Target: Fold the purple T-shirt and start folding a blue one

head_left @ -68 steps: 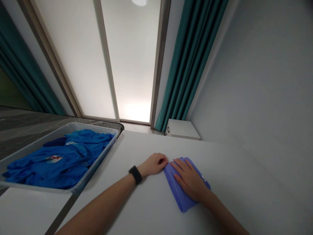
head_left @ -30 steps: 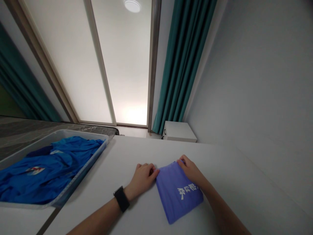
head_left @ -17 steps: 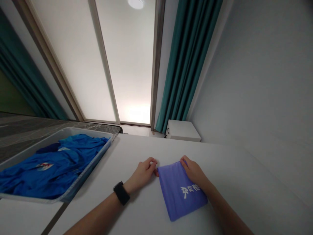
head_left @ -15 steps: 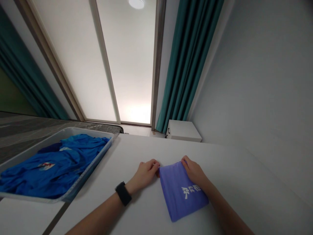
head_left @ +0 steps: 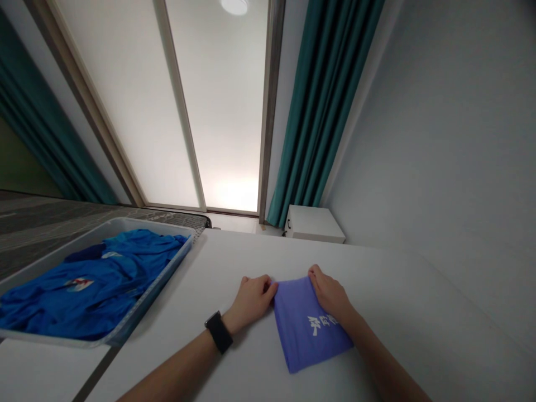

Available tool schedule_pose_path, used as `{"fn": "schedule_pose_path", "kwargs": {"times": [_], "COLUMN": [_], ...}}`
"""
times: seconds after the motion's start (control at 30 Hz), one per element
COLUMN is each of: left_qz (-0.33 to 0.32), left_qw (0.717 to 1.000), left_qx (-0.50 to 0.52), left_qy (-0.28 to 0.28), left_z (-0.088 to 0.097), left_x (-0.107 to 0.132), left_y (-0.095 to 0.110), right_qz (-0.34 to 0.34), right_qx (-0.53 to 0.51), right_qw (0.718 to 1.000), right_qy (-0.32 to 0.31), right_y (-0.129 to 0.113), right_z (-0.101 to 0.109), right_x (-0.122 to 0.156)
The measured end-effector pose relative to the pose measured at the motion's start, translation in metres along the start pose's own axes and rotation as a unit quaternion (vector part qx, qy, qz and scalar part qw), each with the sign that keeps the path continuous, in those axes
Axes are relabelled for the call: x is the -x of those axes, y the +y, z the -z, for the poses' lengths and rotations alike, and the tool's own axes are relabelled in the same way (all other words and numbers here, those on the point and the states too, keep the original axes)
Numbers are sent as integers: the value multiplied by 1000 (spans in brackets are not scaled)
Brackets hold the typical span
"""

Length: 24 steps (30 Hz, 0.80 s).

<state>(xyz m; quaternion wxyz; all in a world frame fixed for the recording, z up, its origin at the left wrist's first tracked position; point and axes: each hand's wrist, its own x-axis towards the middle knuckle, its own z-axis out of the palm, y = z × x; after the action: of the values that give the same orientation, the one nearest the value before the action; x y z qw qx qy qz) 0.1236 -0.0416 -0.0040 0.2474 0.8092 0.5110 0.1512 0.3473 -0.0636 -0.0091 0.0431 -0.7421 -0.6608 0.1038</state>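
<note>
A folded purple-blue garment (head_left: 304, 326) with white lettering lies flat on the white table (head_left: 259, 257). My left hand (head_left: 252, 296), with a black watch on its wrist, pinches the garment's far left corner with curled fingers. My right hand (head_left: 330, 293) grips the far right corner, fingers curled over the edge. Both forearms rest low over the table.
A grey tray (head_left: 154, 285) with crumpled bright blue garments (head_left: 79, 290) sits at the left, over the table's edge. Beyond the table stand a small white cabinet (head_left: 314, 223), teal curtains (head_left: 318, 111) and frosted sliding doors. A plain wall runs along the right.
The garment, earlier a narrow strip under my flat right hand, now lies as a wider square with lettering up. Both hands moved to its far corners; in the last half second it has barely shifted.
</note>
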Motion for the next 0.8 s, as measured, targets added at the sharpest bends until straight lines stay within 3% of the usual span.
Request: {"fn": "schedule_pose_path", "kwargs": {"times": [0.23, 0.33, 0.43, 0.5, 0.57, 0.67, 0.8], "left_qz": [6, 17, -108, -206, -249, -251, -246], "left_qw": [996, 992, 979, 968, 960, 957, 952], "left_qx": [88, 89, 14, -33, -82, -137, -179], "left_qy": [15, 88, 170, 142, 100, 51, 30], "left_z": [1, 9, 9, -1, -16, -34, -40], "left_x": [-5, -4, 11, 26, 40, 48, 43], "left_y": [-11, -18, -7, 10, 28, 45, 45], "right_qz": [14, 9, 2, -5, -24, -49, -28], "right_qx": [30, 24, 21, 20, 21, 19, -44], "right_qw": [999, 1000, 1000, 1000, 999, 998, 997], "right_qy": [10, 12, 16, 20, 27, 41, 53], "right_y": [-1, -1, -2, -6, -10, -14, -3], "right_z": [-2, -2, -1, -1, 0, -1, -4], "right_x": [2, 2, 2, 4, 6, 9, 8]}}
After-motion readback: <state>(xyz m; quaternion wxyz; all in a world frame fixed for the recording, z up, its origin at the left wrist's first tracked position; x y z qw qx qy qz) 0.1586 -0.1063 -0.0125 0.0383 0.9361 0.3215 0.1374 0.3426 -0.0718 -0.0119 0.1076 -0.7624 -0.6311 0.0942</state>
